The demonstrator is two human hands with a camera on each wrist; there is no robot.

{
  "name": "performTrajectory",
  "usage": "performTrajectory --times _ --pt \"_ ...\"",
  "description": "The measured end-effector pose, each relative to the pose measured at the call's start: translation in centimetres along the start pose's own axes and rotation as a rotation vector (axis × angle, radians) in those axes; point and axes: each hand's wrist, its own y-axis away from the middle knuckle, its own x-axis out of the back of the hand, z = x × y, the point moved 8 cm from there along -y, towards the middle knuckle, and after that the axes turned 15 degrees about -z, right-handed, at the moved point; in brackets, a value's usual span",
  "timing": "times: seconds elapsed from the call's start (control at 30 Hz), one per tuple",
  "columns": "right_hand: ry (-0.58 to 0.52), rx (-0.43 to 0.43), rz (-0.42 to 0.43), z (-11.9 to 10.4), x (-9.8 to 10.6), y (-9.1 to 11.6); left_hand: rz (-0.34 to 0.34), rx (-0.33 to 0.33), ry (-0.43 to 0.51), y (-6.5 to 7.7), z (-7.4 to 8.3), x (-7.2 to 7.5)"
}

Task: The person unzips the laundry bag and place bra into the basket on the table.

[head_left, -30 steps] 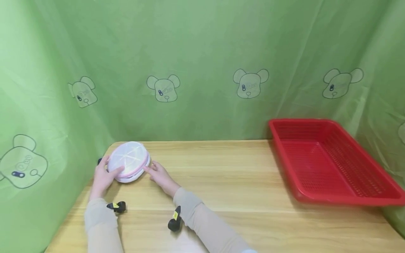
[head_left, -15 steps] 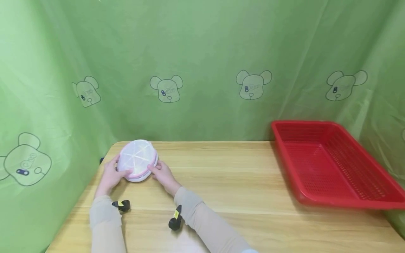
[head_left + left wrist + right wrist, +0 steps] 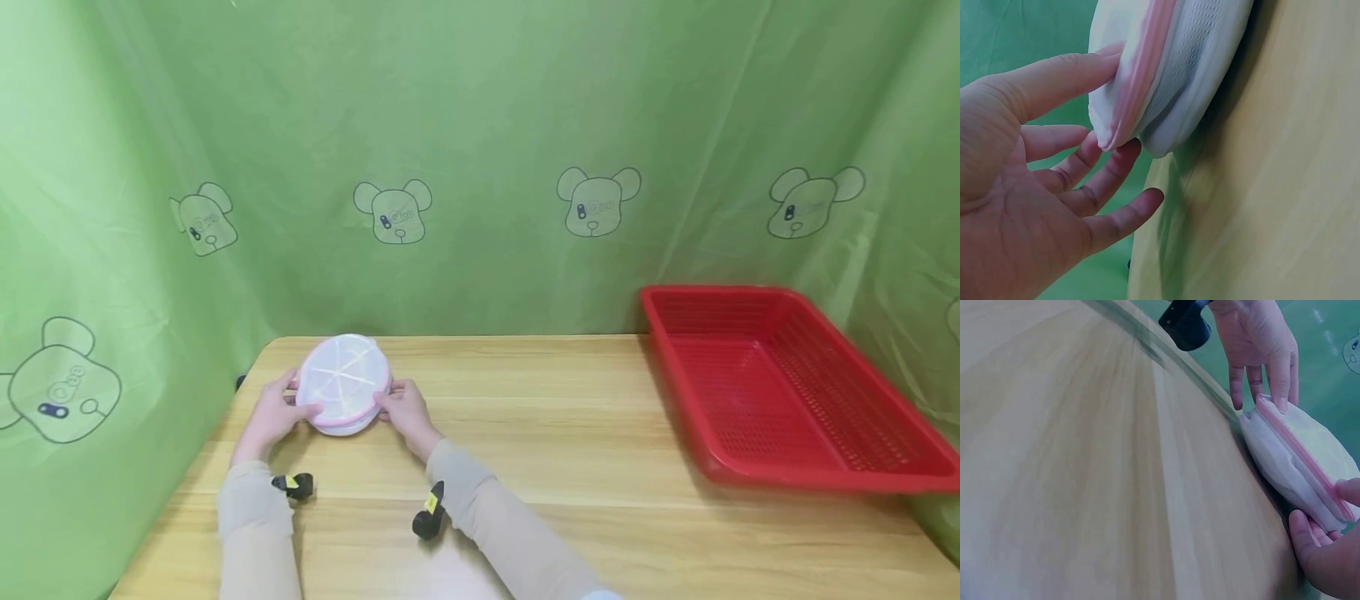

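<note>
A flattened round mesh bag [image 3: 345, 377], white with pink edging and pale lines crossing its top, is at the table's far left. My left hand [image 3: 272, 417] holds its left side, thumb on the top face. In the left wrist view the left thumb [image 3: 1063, 81] lies on the white top and some fingertips touch the pink rim; the little finger stands free. My right hand [image 3: 407, 417] grips the opposite side. In the right wrist view the right thumb [image 3: 1349, 489] presses near the pink edge, with fingers beneath the white mesh side [image 3: 1279, 464].
A large red plastic basket [image 3: 693, 408] with slotted walls stands at the right of the wooden table [image 3: 525, 433]. Green curtains [image 3: 480, 275] with bear-head drawings hang behind and at both sides. Black wrist cameras [image 3: 429, 518] stick out from both sleeves.
The mesh bag has moved right along the far side of the table, with both hands on it. Its top now looks rounder from above. The red basket stays in place.
</note>
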Motion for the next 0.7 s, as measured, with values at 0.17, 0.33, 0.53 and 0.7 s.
performTrajectory --times 0.17,0.33,0.53,0.7 --pt "-0.003 -0.016 0.0 -0.1 0.9 0.3 -0.019 -0.022 -0.028 -0.5 0.3 -0.5" --pt "-0.005 -0.026 0.004 0.0 1.8 0.6 -0.042 -0.042 -0.053 -0.8 0.9 -1.2" --pt "-0.023 -0.025 0.009 -0.3 3.0 1.2 -0.07 -0.039 -0.067 -1.3 1.5 -2.1" --pt "-0.045 -0.016 0.011 -0.1 4.3 1.6 -0.093 -0.051 -0.091 -1.6 2.6 -2.9"
